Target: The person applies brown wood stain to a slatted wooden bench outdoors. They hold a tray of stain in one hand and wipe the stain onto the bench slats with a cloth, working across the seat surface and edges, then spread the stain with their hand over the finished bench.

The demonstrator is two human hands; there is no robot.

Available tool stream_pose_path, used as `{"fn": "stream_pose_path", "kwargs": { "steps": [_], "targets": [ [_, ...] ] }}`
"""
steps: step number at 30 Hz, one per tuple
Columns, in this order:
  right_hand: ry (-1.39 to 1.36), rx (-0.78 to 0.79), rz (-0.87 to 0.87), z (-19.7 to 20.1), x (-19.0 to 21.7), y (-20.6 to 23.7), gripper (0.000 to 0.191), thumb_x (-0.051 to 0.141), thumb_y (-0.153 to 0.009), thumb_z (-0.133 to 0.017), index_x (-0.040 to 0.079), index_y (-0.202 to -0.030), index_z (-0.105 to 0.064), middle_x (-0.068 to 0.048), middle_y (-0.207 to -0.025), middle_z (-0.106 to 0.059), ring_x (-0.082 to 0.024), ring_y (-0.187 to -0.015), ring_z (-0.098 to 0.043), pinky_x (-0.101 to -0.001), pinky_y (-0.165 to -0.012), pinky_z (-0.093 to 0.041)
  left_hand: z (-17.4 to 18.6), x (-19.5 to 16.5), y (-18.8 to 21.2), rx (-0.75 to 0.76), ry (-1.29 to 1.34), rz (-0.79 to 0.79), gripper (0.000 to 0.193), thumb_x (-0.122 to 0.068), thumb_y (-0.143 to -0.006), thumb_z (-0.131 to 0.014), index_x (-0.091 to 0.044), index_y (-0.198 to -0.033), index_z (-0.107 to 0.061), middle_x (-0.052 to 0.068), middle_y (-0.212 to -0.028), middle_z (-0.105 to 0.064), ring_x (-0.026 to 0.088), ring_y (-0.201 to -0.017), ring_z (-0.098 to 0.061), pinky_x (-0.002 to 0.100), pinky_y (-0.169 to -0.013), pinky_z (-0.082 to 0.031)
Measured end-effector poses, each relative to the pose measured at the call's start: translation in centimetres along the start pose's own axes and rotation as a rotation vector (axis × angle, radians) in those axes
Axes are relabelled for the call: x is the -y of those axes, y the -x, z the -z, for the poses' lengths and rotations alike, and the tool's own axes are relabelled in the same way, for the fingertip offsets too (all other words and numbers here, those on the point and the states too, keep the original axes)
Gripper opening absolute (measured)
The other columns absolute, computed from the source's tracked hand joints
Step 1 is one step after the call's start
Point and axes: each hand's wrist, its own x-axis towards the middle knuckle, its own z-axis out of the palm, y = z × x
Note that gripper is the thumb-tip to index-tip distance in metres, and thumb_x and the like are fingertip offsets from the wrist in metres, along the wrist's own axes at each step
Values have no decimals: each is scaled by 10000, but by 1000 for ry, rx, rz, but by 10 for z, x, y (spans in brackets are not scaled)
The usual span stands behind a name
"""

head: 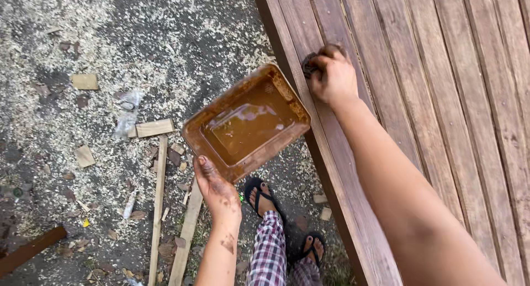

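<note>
Wood scraps (156,127) are lying on the ground at the left. In the middle, the left hand (216,188) is gripping a tray (194,132) of brown stain. At upper right, the right hand (333,78) is squeezing a rag (308,65) against the boards (441,98), which are looking mostly brown already.

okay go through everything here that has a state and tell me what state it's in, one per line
Tray: held level, partly filled with brown liquid.
Left hand: gripping the tray's near corner, stained.
Right hand: closed on a dark rag.
Rag: pressed against the slats.
Slats: brown, bare wood grain showing.
Ground: littered with sawdust and wood offcuts.
</note>
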Motion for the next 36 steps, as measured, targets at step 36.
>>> {"fn": "stream_pose_path", "kwargs": {
  "steps": [36],
  "targets": [
    [12, 3, 12, -66, 6, -314, 348, -1, -814, -651, 219, -1036, -807, -152, -1180, -681, -386, -1051, -656, -476, -908, -554, -122, -135, -209, 33, 34, -118, 611, -435, -1087, -397, -62, -1569, -366, 191, -1580, -470, 276, -1423, -464, 435, -1201, -332]
  ]
}}
